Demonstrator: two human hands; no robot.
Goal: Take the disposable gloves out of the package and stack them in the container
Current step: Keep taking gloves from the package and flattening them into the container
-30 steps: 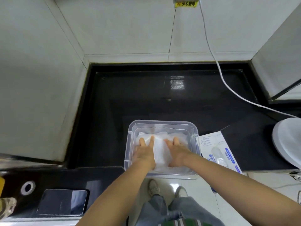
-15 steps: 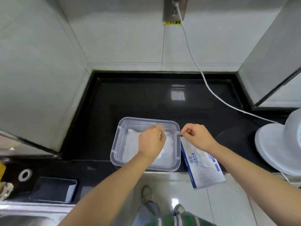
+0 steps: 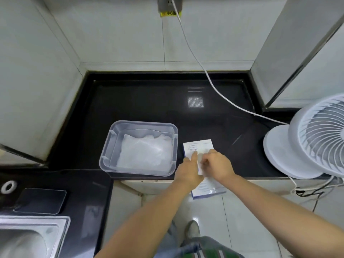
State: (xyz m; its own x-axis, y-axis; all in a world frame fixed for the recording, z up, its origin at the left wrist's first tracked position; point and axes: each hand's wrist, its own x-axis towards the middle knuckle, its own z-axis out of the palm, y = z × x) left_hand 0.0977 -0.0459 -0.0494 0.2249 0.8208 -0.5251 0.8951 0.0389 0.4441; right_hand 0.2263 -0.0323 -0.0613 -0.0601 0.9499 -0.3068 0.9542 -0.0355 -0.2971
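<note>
On the black bench [image 3: 149, 105], the biggest thing is a white fan [image 3: 316, 138], standing well off to the right of the clear plastic container [image 3: 111, 142]. I place everything else from that container, which sits near the bench's front edge.

Inside it lies a pale, crumpled heap of disposable gloves [image 3: 145, 153]. The heap covers most of the floor but stays below the rim, so a fair part of the job looks done.

Just beside the container's right wall lies the package [image 3: 201, 146], white with blue print. It is flat on the bench, with its near end hanging over the front edge.

Both hands are on the package. The left hand [image 3: 189, 170] is on the side nearer the container, fingers straight and grip apart, seemingly pressing the package down to steady it. The right hand [image 3: 217, 164] is on the side away from the container, fingers curled and grip pinched together on the middle of the package. Something filmy shows there, but I cannot tell whether it is a glove or only the wrapper.

I judge that another glove is about to be drawn out. It would then need carrying across and laying on the heap. How many gloves remain in the package is hidden from me.
</note>
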